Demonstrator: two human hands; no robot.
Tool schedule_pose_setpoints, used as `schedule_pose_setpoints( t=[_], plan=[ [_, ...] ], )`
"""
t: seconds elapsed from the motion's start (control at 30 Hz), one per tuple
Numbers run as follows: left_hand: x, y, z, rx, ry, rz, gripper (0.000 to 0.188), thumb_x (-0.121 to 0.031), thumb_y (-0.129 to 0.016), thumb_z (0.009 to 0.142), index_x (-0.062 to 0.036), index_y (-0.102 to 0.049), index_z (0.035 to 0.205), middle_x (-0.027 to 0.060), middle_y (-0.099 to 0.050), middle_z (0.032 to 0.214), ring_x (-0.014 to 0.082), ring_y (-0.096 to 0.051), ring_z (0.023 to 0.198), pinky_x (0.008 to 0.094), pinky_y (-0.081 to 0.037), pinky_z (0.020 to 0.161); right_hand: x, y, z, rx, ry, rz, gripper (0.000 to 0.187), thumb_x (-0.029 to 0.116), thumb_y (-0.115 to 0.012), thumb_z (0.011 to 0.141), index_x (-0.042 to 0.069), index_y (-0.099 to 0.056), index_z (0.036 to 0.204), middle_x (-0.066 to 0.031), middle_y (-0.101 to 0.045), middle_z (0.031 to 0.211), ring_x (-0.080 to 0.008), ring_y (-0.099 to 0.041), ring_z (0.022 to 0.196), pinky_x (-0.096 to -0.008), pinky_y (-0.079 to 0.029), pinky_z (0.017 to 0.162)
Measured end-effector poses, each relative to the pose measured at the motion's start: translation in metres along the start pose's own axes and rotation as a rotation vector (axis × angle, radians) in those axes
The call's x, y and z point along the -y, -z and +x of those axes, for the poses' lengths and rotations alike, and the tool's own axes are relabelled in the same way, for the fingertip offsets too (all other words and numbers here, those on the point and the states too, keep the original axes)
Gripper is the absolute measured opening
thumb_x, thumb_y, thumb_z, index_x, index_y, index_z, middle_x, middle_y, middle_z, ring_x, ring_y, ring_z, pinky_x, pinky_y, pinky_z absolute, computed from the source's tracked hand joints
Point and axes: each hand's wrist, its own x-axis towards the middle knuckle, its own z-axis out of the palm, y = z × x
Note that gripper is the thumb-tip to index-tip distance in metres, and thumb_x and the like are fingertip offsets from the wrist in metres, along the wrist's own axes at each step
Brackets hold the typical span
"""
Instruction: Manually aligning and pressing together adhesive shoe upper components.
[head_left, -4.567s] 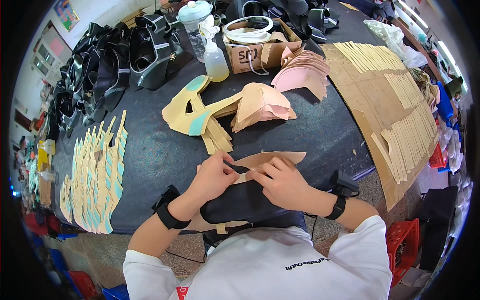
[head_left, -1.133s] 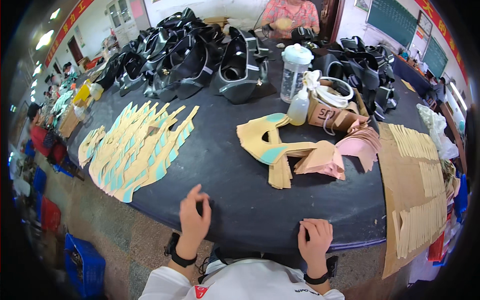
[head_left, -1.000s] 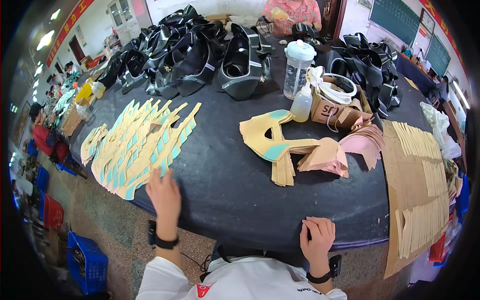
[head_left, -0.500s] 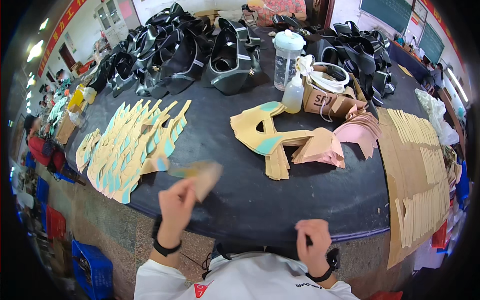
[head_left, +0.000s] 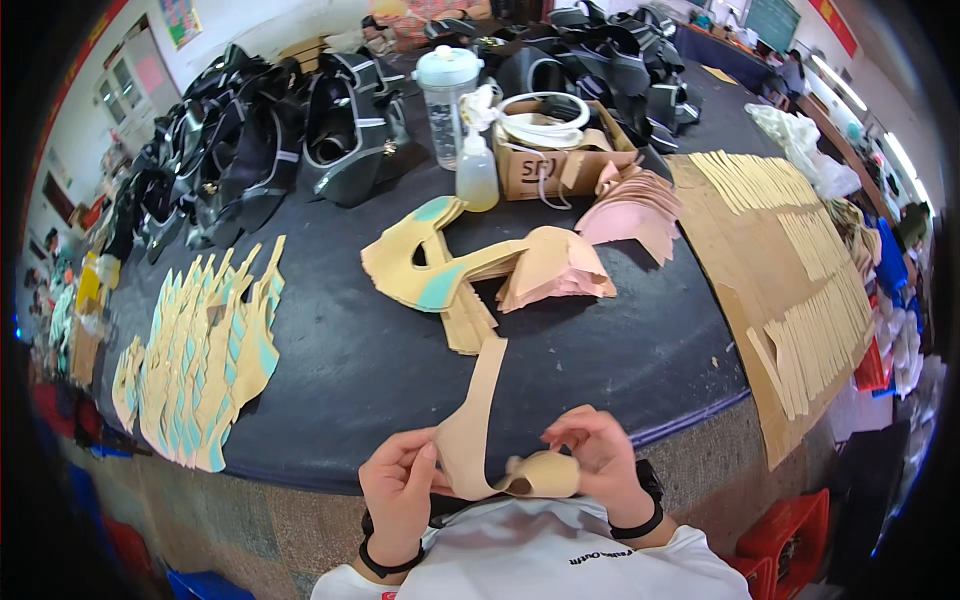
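Observation:
Both of my hands hold one tan, curved leather piece [head_left: 478, 420] close to my chest, just off the near edge of the black table [head_left: 340, 370]. My left hand [head_left: 400, 490] pinches its lower left side. My right hand [head_left: 598, 455] grips the folded end on the right. One long strip of the piece rises up over the table edge. Beyond it on the table lies a stack of tan and teal cut pieces [head_left: 450, 275].
A fan of tan and teal pieces [head_left: 205, 355] lies at the left. Black shoe uppers [head_left: 270, 140] are piled at the back, beside a clear jar [head_left: 445, 95], a squeeze bottle [head_left: 477, 170] and a cardboard box [head_left: 560, 160]. A cardboard sheet with strips [head_left: 790, 270] covers the right.
My left hand reached to the fan of pieces on the left, lifted one and brought it back. Now both hands hold it at my chest, and the view has swung right.

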Motion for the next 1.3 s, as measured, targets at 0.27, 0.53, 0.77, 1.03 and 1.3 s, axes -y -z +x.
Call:
schedule_pose_setpoints(
  t=[0.27,0.53,0.77,1.03,1.3],
  plan=[
    [0.01,-0.017,-0.004,-0.079,0.111,0.032,0.015,-0.002,-0.05,0.091,0.0087,-0.059,0.096,0.0096,-0.064,0.07,0.0089,-0.058,0.047,0.0217,-0.05,0.043,0.025,-0.023,-0.019,0.192,0.621,-1.043,0.024,0.013,-0.071,0.078,0.004,-0.069,0.1,-0.0047,-0.063,0.096,-0.0236,-0.06,0.085,-0.0334,-0.048,0.082],
    [0.03,0.015,-0.002,-0.171,-0.11,0.269,0.019,-0.002,-0.047,0.093,0.0085,-0.052,0.108,0.0181,-0.065,0.095,0.0177,-0.066,0.069,0.0243,-0.055,0.061,0.049,0.048,0.019,-0.566,0.212,-1.44,0.03,0.013,-0.067,0.08,-0.001,-0.059,0.104,-0.0156,-0.063,0.086,-0.0309,-0.062,0.079,-0.0409,-0.05,0.071],
    [0.012,0.017,0.007,-0.171,-0.428,1.267,0.038,-0.001,-0.061,0.078,0.0021,-0.054,0.115,0.0196,-0.048,0.131,0.036,-0.046,0.122,0.044,-0.036,0.1,0.112,0.236,-0.026,-0.71,-0.508,-2.316,0.008,0.009,-0.057,0.079,0.004,-0.061,0.074,-0.0112,-0.061,0.075,-0.027,-0.061,0.081,-0.0362,-0.051,0.069],
    [-0.033,-0.02,0.022,0.71,-0.188,0.666,0.038,-0.004,-0.064,0.083,0.0025,-0.052,0.119,0.0166,-0.064,0.112,0.0263,-0.062,0.107,0.0316,-0.046,0.091,0.095,0.12,0.008,-0.601,-0.078,-1.191,0.013,0.002,-0.065,0.078,-0.004,-0.066,0.09,-0.0113,-0.069,0.082,-0.0176,-0.066,0.07,-0.0272,-0.051,0.062],
    [0.015,-0.042,0.056,0.567,0.187,0.174,0.018,-0.001,-0.06,0.088,0.0055,-0.062,0.104,0.0136,-0.067,0.1,0.0147,-0.065,0.085,0.0267,-0.052,0.079,0.026,-0.012,0.017,-0.122,-0.43,-0.251,0.012,0.005,-0.063,0.086,-0.003,-0.059,0.095,-0.0077,-0.068,0.082,-0.0137,-0.065,0.073,-0.029,-0.05,0.067]
  ],
)
